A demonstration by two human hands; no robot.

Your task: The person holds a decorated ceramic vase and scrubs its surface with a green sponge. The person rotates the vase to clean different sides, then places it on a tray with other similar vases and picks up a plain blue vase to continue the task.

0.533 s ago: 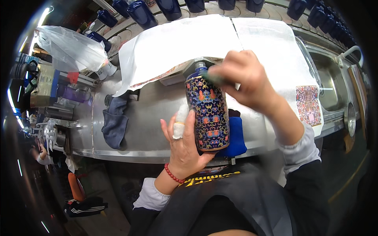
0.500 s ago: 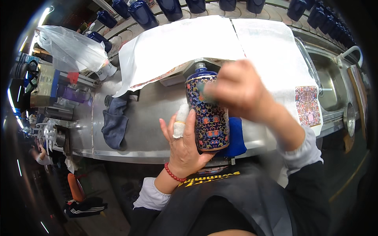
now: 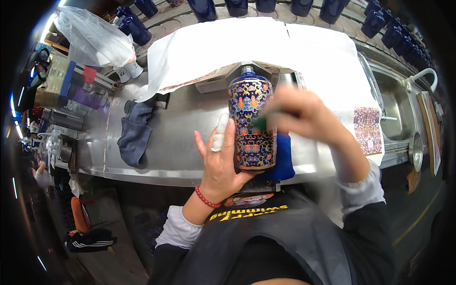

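A dark blue bottle (image 3: 248, 145) with a colourful floral pattern around its body leans with its neck away from me. My left hand (image 3: 219, 168) grips its lower left side, with the thumb along the side; one finger wears a white wrapping (image 3: 220, 133). My right hand (image 3: 308, 116), smeared by motion, holds a small green flat tool (image 3: 260, 123) against the right part of the bottle's front; its exact kind is unclear. A bright blue cloth or pad (image 3: 283, 159) lies beside the bottle's base, partly hidden by it.
White sheets (image 3: 213, 45) cover the far side of the metal worktop (image 3: 175, 137); a patterned sheet (image 3: 367, 126) lies at right. A grey-blue cloth (image 3: 134, 135) sits at left. Dark blue bottles (image 3: 202, 9) line the back. A sink (image 3: 396, 92) is at far right.
My right hand with the green tool has moved down and a little right over the bottle. The bottle appears slightly higher in view, my left hand still on it.
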